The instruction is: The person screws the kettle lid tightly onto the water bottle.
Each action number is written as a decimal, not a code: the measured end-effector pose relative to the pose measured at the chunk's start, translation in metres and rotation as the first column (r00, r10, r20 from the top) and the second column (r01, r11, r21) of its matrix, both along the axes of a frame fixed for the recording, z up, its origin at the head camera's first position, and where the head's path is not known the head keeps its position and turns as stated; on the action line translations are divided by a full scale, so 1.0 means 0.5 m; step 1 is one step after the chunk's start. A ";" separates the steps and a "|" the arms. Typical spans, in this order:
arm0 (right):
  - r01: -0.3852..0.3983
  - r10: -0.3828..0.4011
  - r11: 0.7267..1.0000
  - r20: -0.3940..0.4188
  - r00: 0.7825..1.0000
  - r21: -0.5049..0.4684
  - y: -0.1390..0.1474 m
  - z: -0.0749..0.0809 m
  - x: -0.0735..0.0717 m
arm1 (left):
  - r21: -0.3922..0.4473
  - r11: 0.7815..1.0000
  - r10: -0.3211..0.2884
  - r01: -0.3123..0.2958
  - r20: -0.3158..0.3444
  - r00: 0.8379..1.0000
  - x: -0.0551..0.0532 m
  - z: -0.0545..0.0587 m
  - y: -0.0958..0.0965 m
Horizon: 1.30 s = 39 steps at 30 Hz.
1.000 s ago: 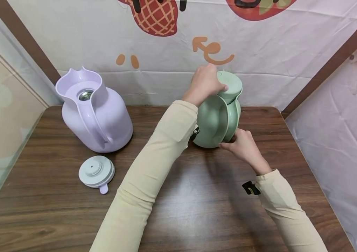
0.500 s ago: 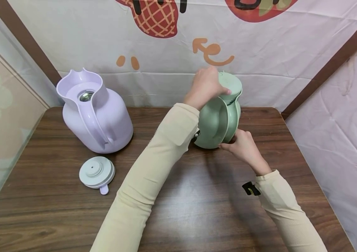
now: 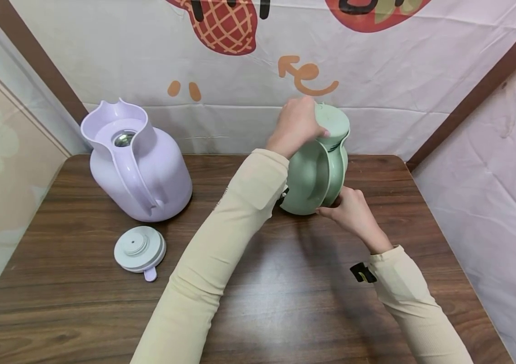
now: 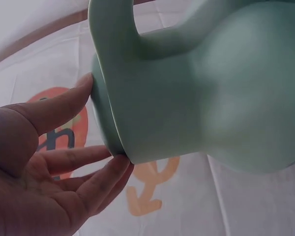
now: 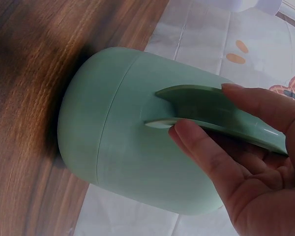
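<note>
A green vacuum jug point(image 3: 301, 187) stands upright at the back right of the table. Its round lid point(image 3: 333, 121) sits in the jug's mouth. My left hand point(image 3: 296, 124) holds that lid by its edge; the left wrist view shows the thumb point(image 4: 64, 105) on one side and fingertips on the other. Low on the jug's handle point(image 5: 201, 98), my right hand point(image 5: 260, 162) grips with thumb and fingers on either side. To the left stands a lilac vacuum jug point(image 3: 167, 172), its mouth uncovered. A pale grey lid point(image 3: 139, 247) with a lilac tab lies in front of it.
The wooden table point(image 3: 276, 303) ends at a white printed cloth point(image 3: 240, 121) hanging just behind both jugs. Cloth panels also rise along the left and right sides. My left forearm point(image 3: 212, 247) stretches across the table's middle, between the two jugs.
My left thumb has shifted slightly along the edge of the green jug's lid. Both jugs, the grey lid and my right hand stay in place.
</note>
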State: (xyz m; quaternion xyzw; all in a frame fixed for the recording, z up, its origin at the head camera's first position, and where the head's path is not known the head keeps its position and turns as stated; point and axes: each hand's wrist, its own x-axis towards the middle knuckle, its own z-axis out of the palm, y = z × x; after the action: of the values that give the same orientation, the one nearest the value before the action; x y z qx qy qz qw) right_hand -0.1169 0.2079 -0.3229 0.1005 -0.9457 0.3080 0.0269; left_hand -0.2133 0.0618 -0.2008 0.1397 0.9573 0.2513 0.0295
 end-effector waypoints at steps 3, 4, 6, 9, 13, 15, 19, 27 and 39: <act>0.003 -0.003 1.000 -0.003 1.000 0.003 0.000 -0.001 0.000 | -0.007 1.000 -0.011 0.011 0.014 1.000 -0.005 -0.001 -0.003; 0.003 -0.003 1.000 -0.003 1.000 0.002 0.000 -0.001 0.001 | -0.004 1.000 -0.016 0.016 0.018 1.000 -0.006 -0.001 -0.005; 0.003 -0.003 1.000 -0.001 1.000 0.000 0.001 -0.001 0.001 | 0.012 1.000 -0.025 0.025 0.029 0.999 -0.009 -0.003 -0.008; 0.000 0.000 1.000 0.004 1.000 -0.008 0.001 -0.001 0.003 | 0.042 0.998 -0.038 0.037 0.043 0.998 -0.010 -0.004 -0.013; -0.003 0.003 1.000 0.008 1.000 -0.009 0.001 -0.001 0.004 | 0.042 0.997 -0.066 0.064 0.045 0.997 -0.014 -0.004 -0.020; -0.004 0.004 1.000 0.005 1.000 -0.007 0.001 -0.001 0.004 | 0.039 0.996 -0.081 0.079 0.049 0.996 -0.015 -0.003 -0.023; -0.004 0.004 1.000 -0.002 1.000 -0.003 0.000 -0.001 0.004 | 0.031 0.994 -0.106 0.105 0.044 0.993 -0.016 -0.002 -0.027; -0.006 0.006 1.000 0.001 1.000 -0.002 0.002 -0.004 0.003 | 0.096 0.994 -0.050 0.047 0.032 0.998 0.000 -0.001 -0.021; -0.005 0.005 1.000 0.005 1.000 0.011 0.000 -0.001 0.001 | 0.029 0.999 -0.019 0.018 0.028 0.999 0.012 0.005 -0.007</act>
State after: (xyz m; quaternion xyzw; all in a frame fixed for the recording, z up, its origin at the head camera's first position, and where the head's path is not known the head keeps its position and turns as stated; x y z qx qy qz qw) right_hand -0.1165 0.2080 -0.3234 0.1024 -0.9472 0.3029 0.0233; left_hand -0.2074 0.0584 -0.1984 0.1453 0.9519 0.2665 0.0432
